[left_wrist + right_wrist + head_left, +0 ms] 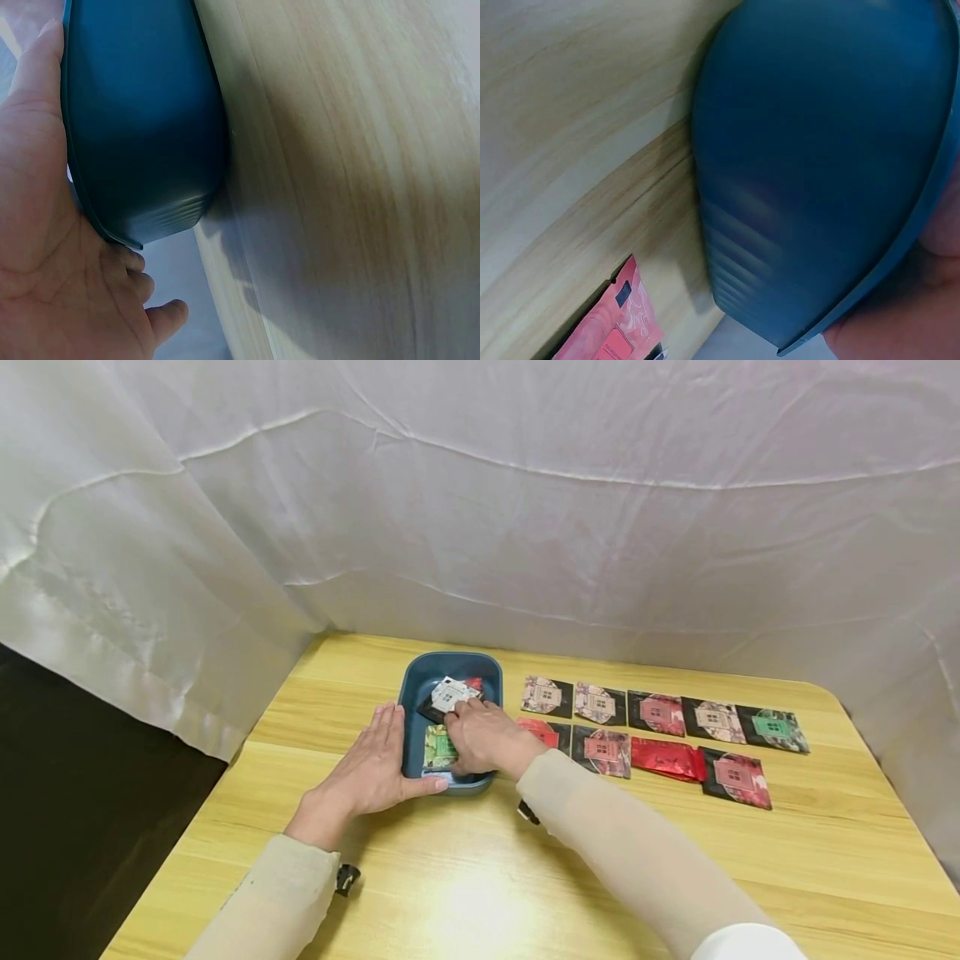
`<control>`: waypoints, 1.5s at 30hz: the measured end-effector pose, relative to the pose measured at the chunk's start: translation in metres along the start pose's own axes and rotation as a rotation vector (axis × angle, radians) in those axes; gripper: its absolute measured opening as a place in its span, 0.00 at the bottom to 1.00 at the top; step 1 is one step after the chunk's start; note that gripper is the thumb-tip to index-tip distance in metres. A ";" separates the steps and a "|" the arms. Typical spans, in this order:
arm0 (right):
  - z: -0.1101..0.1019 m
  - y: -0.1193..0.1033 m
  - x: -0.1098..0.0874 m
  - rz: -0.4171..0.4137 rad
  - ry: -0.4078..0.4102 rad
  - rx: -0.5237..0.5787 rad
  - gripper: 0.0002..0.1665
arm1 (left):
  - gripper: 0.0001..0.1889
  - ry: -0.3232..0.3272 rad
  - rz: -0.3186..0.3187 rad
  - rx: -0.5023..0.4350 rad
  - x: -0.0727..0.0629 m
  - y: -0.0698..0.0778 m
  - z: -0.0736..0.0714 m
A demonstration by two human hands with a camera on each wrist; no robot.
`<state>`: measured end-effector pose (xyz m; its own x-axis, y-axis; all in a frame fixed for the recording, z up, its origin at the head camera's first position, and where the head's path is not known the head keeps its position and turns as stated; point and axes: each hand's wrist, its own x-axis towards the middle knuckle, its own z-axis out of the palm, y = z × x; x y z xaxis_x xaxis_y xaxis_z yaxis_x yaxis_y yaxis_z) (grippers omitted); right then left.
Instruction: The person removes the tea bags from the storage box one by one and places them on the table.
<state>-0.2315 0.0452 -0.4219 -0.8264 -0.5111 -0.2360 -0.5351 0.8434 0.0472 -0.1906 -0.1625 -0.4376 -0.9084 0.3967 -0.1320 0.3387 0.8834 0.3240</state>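
A dark blue plastic bin point(450, 662) stands on the wooden table, with several flat sachets inside. Among them are a black one with a white label point(450, 695) and a green patterned sachet point(437, 746). My left hand point(363, 772) lies along the bin's left rim, fingers straight and thumb stretched over the front rim. Over the right rim, my right hand point(486, 737) reaches into the bin, fingers bent down at the sachets. Its fingertips are hidden, so I cannot tell whether they pinch one. Both wrist views mostly show the bin's outer wall point(142, 112).
Right of the bin, sachets lie in two rows: a black one with a green label point(772, 727) at the far end, a shiny red sachet point(667, 758) in the front row. A pale curtain point(525, 543) hangs behind the table point(480, 860).
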 end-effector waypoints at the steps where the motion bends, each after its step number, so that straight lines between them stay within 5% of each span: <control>1: 0.000 0.000 0.000 -0.003 0.004 0.000 0.50 | 0.74 0.000 0.000 0.000 0.000 0.000 0.000; 21: -0.010 0.004 -0.002 -0.046 0.128 -0.062 0.52 | 0.74 -0.001 0.012 -0.003 -0.001 0.001 -0.001; 45: -0.042 0.027 -0.041 -0.061 0.276 -0.106 0.49 | 0.73 0.013 0.006 0.001 -0.001 0.001 0.000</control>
<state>-0.2194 0.0823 -0.3706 -0.8005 -0.5985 0.0308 -0.5888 0.7950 0.1457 -0.1890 -0.1623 -0.4367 -0.9095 0.3985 -0.1182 0.3441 0.8814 0.3237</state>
